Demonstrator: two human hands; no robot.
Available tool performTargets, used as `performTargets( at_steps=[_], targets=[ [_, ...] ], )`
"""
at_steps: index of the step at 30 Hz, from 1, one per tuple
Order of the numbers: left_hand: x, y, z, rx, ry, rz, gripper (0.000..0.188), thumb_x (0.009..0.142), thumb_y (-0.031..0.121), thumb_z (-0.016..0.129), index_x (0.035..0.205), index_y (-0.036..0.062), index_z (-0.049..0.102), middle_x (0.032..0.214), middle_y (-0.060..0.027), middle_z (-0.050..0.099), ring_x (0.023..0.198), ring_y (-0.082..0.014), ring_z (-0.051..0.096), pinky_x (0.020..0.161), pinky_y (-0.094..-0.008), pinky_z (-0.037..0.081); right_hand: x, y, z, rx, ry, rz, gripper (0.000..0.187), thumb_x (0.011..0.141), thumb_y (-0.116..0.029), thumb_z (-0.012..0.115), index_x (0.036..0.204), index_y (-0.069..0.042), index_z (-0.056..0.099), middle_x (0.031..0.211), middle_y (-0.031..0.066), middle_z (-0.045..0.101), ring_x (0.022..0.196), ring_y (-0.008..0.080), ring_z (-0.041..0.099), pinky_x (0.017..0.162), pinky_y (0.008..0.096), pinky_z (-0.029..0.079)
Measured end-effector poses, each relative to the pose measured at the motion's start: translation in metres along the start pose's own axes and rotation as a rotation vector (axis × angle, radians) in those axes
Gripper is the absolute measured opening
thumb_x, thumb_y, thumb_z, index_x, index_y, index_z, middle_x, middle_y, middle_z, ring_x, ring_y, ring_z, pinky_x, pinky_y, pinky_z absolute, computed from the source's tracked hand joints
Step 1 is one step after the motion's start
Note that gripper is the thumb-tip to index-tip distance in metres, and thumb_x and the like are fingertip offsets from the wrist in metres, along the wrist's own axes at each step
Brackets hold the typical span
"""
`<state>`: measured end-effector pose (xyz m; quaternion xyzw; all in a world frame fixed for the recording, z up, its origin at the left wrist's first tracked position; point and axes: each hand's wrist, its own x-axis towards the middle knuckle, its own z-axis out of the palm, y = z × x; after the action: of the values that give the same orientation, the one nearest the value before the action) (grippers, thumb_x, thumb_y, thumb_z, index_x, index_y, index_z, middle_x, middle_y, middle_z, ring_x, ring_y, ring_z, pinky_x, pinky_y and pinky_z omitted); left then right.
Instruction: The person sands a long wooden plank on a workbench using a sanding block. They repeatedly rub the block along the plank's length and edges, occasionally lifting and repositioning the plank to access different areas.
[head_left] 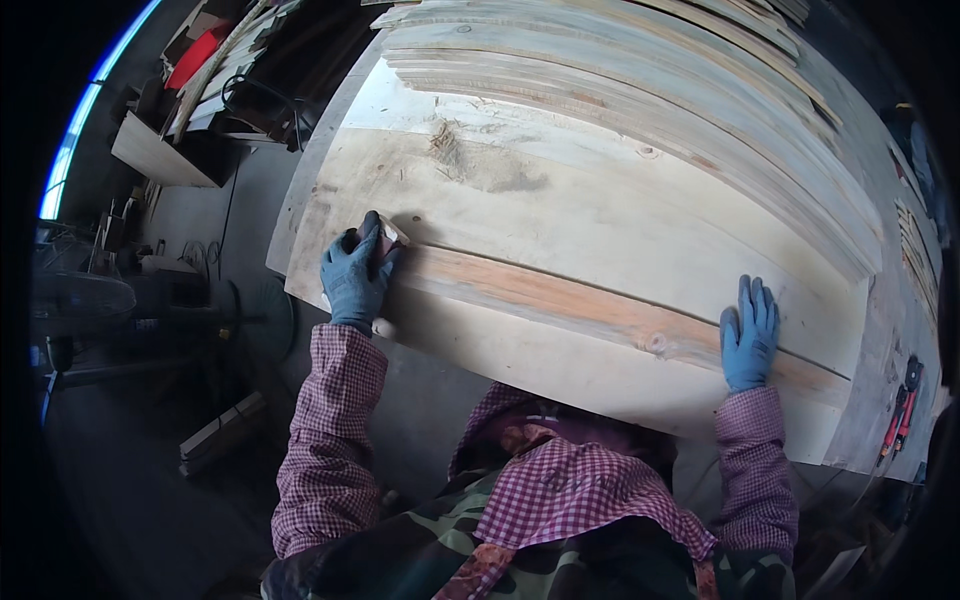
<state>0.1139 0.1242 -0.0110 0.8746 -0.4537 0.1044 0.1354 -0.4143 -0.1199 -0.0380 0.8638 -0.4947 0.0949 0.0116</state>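
A long, narrow wooden board (560, 295) with a reddish grain and a knot lies across the pale worktable (570, 215). At its left end my left hand (355, 275), in a blue-grey work glove, is closed around a small block (388, 236) with a pale face. The fingers cover much of this block, so its exact kind is hidden; it looks like a sanding block. Toward the board's right end, my right hand (749, 335), gloved the same way, rests flat with fingers stretched out and holds nothing.
Stacked planks (640, 100) run along the table's far side. Wood shavings and dust (447, 148) lie beyond the board. Red-handled pliers (901, 410) sit at the right edge. A fan (85, 305) stands at left, with a wooden box (165, 150) and scrap wood farther back.
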Motion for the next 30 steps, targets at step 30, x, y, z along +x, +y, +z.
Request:
performTargets(
  at_steps=[30],
  targets=[
    [-0.069, 0.262, 0.015, -0.442, -0.271, 0.625, 0.065, 0.080, 0.049, 0.075, 0.140, 0.0305, 0.059, 0.140, -0.0216, 0.049, 0.127, -0.0409, 0.048, 0.109, -0.0522, 0.040, -0.005, 0.013, 0.009, 0.011, -0.011, 0.000, 0.060, 0.099, -0.025, 0.055, 0.156, -0.011, 0.037, 0.158, 0.0140, 0.039, 0.147, 0.0340, 0.033, 0.123, 0.0482, 0.022]
  ],
)
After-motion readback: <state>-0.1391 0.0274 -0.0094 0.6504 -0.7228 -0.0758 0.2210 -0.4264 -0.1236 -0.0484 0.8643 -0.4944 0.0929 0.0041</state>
